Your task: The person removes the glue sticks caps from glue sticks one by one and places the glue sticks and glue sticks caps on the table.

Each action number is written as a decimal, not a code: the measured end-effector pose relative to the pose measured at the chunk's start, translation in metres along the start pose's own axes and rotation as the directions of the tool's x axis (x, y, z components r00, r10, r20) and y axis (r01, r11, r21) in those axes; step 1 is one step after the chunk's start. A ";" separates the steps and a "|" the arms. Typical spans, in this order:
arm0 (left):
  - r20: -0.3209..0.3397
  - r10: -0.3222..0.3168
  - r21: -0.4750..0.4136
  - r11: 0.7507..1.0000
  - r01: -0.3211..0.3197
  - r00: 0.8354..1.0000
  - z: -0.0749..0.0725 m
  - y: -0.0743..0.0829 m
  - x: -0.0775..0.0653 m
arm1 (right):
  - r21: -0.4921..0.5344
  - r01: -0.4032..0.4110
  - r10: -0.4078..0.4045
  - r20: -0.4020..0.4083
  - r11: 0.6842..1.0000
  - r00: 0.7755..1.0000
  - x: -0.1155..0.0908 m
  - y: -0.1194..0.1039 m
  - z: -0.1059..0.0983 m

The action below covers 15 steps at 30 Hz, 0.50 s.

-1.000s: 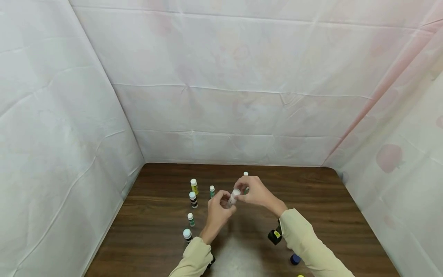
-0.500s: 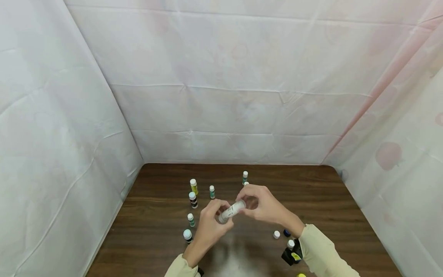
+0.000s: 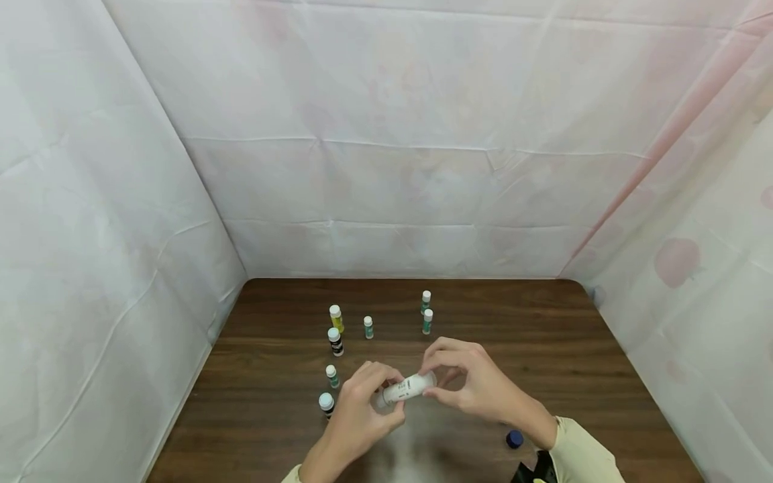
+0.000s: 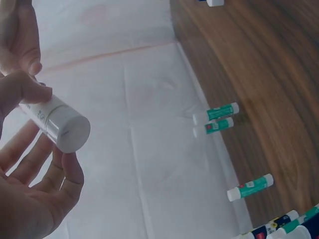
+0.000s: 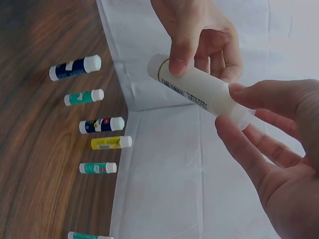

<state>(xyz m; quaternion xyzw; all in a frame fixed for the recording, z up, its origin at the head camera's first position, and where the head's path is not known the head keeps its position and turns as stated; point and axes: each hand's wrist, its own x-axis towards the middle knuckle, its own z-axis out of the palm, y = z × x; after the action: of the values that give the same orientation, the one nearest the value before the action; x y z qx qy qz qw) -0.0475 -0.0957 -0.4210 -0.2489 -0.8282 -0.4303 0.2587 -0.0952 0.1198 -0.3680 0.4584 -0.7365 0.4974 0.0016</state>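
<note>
Both hands hold a white glue stick (image 3: 406, 389) with a translucent body and dark print, tilted above the table. My left hand (image 3: 365, 400) grips its lower-left end between thumb and fingers; the flat round base (image 4: 75, 133) faces the left wrist camera. At the opposite end, the thumb and fingertips of my right hand (image 3: 474, 377) pinch it. In the right wrist view a barcode shows along the side of the glue stick (image 5: 192, 88), and my left hand's thumb (image 5: 182, 52) presses on its body.
Smaller glue sticks stand upright on the brown wooden table (image 3: 290, 429): a yellow one (image 3: 337, 319), a dark one (image 3: 335, 342) and several green ones, two at the back right (image 3: 427, 322). A dark blue cap (image 3: 514, 439) lies near the right forearm. Pale cloth (image 3: 392, 168) encloses the table.
Both hands have come down and nearer with the glue stick, which has turned from steep to nearly level. The two green glue sticks behind the right hand are now uncovered.
</note>
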 end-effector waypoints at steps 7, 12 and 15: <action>0.023 0.052 -0.026 0.998 -0.052 0.998 -0.010 0.012 -0.003 | 0.010 0.023 -0.022 -0.032 1.000 0.999 -0.005 -0.018 0.003; 0.045 0.071 -0.045 0.997 -0.069 0.996 -0.018 0.019 -0.007 | 0.027 0.059 -0.058 -0.050 0.998 0.997 -0.007 -0.034 0.002; 0.036 0.077 -0.041 0.996 -0.076 0.996 -0.023 0.020 -0.010 | 0.036 0.075 -0.073 -0.072 0.997 0.995 -0.012 -0.032 -0.002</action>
<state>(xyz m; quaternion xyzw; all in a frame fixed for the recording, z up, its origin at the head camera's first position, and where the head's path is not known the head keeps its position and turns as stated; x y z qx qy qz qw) -0.0221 -0.1071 -0.4042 -0.2937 -0.8141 -0.4315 0.2545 -0.0673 0.1263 -0.3489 0.4675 -0.7087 0.5270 0.0370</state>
